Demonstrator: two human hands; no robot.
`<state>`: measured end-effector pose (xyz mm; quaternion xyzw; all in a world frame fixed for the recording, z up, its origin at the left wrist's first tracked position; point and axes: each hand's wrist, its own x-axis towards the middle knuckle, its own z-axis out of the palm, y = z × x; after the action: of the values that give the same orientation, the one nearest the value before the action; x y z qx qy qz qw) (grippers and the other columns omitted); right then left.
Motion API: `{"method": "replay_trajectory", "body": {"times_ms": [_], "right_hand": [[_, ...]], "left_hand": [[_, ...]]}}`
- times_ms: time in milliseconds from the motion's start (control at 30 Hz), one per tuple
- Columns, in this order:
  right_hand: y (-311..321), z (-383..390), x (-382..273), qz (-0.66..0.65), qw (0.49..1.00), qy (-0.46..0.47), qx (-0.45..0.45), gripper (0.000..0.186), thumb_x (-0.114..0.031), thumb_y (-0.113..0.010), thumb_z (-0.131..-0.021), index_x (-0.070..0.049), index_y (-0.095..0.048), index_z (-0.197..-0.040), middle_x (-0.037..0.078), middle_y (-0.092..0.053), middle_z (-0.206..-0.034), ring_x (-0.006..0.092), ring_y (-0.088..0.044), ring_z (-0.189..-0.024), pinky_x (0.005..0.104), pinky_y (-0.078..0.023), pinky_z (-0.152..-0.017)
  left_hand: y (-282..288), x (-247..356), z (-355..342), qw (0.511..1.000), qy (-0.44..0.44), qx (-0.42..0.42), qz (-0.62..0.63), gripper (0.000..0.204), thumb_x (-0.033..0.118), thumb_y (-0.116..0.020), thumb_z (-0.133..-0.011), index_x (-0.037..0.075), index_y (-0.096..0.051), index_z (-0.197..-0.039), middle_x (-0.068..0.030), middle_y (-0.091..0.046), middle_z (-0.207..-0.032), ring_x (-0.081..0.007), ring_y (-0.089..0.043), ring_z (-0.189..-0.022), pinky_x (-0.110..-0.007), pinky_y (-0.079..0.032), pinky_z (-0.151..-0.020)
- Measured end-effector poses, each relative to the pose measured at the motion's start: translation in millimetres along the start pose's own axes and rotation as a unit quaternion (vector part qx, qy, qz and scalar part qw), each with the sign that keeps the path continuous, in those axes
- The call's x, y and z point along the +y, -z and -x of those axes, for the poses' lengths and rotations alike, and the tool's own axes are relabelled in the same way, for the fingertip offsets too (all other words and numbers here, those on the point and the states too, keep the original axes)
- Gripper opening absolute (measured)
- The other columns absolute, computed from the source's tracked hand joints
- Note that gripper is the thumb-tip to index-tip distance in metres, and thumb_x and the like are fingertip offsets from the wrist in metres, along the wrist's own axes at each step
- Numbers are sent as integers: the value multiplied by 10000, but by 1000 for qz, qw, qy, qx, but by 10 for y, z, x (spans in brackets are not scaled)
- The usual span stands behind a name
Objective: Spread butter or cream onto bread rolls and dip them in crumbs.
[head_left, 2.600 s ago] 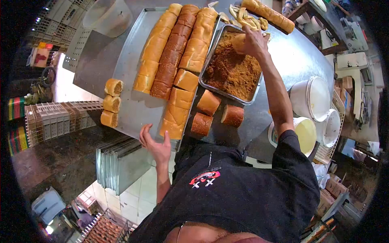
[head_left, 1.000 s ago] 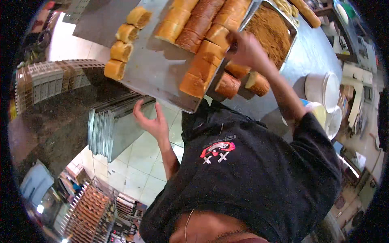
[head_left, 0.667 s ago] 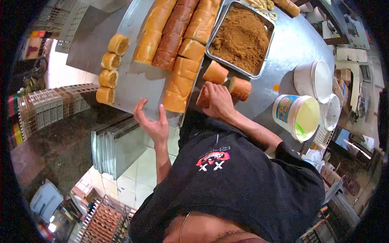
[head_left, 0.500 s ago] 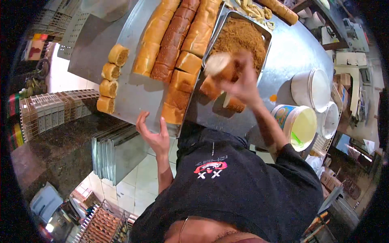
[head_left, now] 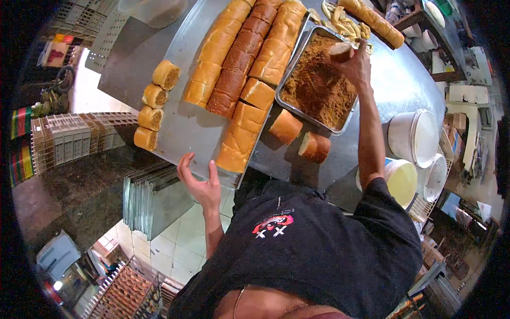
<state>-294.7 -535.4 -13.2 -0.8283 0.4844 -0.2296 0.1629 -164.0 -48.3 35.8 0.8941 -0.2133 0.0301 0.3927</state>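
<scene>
My right hand [head_left: 356,66] grips a cut bread piece [head_left: 338,51] over brown crumbly powder [head_left: 316,80] in a rectangular metal pan [head_left: 307,117]. My left hand [head_left: 199,183], fingers curled apart and nothing held, is at the front edge of a large metal tray [head_left: 188,130]. On that tray lie several long loaves, golden [head_left: 215,48] and darker brown [head_left: 239,64], and a golden cut section [head_left: 238,143]. A row of small pieces with brown cut faces [head_left: 151,117] lines its left side. Two loose pieces [head_left: 314,147] sit below the pan.
Pale sliced scraps [head_left: 345,24] and another long loaf [head_left: 374,24] are at the back. White buckets [head_left: 411,138], one with pale yellow contents [head_left: 401,186], stand on the steel table [head_left: 404,90] to the right. Upright metal sheets [head_left: 151,202] and crates [head_left: 74,138] are at the lower left.
My right hand took one of the three loose pieces below the pan and moved it up over the brown powder. My left hand stays at the tray's front edge.
</scene>
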Motion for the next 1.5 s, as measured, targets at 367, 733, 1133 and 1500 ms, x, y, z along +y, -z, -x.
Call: {"method": "replay_trajectory", "body": {"times_ms": [367,733,1133,1500], "right_hand": [[4,-402,158,-84,981,104,-140,621,-266,-936,-594,-48,-643,-1096,161,-696,-974,294,-682,-907,408,-543,-820],[-6,-608,-13,100,958,165,-214,462,-290,-889,-624,-81,-729,-1004,156,-744,-890,290,-725,-836,416,-568,-754],[-1830,-479,-3289,-160,926,330,-85,682,-510,-915,-584,15,-656,-934,142,-694,-824,236,-690,-759,375,-573,-671],[-2529,203,-4096,-223,898,127,-357,640,-388,-855,-593,-24,-696,-1095,169,-710,-1065,307,-668,-1006,389,-524,-928]], "left_hand": [[72,-214,107,1000,1,22,-8,483,84,-767,-793,14,-555,-1221,-147,-557,-1270,-341,-485,-1239,-478,-348,-1091],[92,-478,140,999,24,14,28,480,92,-769,-792,27,-554,-1217,-141,-561,-1261,-336,-484,-1232,-484,-328,-1090],[373,-894,84,989,120,80,31,510,62,-782,-776,47,-551,-1231,-139,-554,-1269,-325,-476,-1235,-474,-327,-1079],[462,-826,-67,989,93,79,84,482,62,-766,-805,13,-556,-1235,-170,-558,-1269,-345,-494,-1243,-449,-371,-1079]]}}
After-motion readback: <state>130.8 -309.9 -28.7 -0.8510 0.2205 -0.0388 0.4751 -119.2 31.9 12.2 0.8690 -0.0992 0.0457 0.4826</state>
